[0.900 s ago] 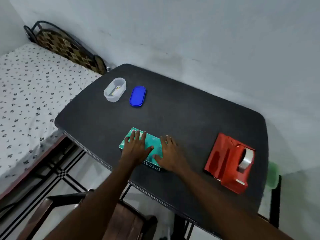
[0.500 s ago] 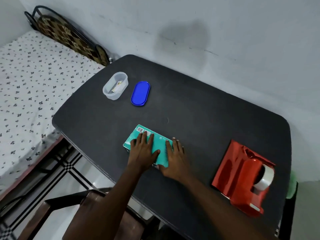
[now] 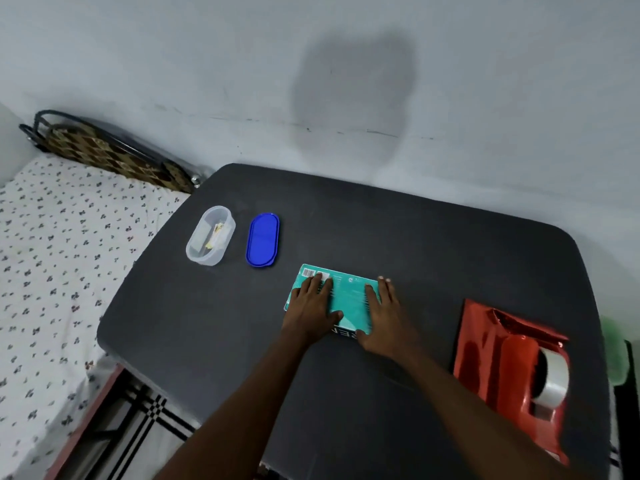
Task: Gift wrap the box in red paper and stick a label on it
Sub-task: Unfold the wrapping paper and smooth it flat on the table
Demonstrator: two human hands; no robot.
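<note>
Spreading wide under everything, the dark table (image 3: 433, 258) has a matte, faintly grainy top with rounded corners, and it carries all the task's pieces. Next in size, the red paper (image 3: 481, 341) lies at about four o'clock from the box, well apart from it: a glossy, foil-like sheet, creased near its far edge, pinned under a red tape dispenser (image 3: 519, 379) with a roll of clear tape. The teal box (image 3: 349, 299) sits near the table's middle, a flat cardboard rectangle with a smooth printed face, a barcode at its far left corner, and its long axis running roughly from ten to four o'clock, so it points loosely toward the paper. Since the paper lies off the box's right end, the right hand is the nearer one for fetching it, by my reading. The left hand (image 3: 313, 306) rests flat on the box's left half, fingers straight and spread, gripping nothing; the right hand (image 3: 381, 317) lies flat on the right half the same way, fingertips reaching the far edge. At ten o'clock from the box, a blue oval lid (image 3: 262, 240) lies beside a clear plastic tub (image 3: 210, 235) holding small pale slips, possibly labels.
</note>
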